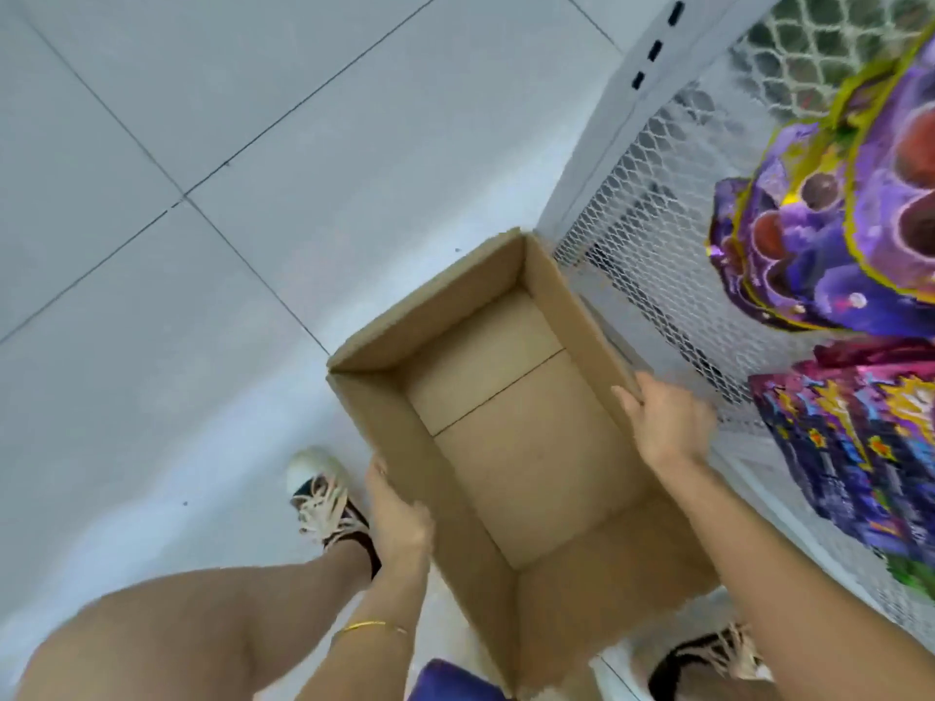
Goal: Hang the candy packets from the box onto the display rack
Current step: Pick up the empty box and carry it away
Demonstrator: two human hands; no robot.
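An open brown cardboard box is below me, over the tiled floor, and nothing shows inside it. My left hand grips its left wall from outside. My right hand clasps the right wall near the rim. Purple candy packets hang on the white mesh display rack at the right. A second bunch of purple and pink packets hangs lower down on the same rack.
Grey floor tiles fill the left and top. My left shoe stands beside the box, my right shoe by the rack's base. A purple object pokes in at the bottom edge.
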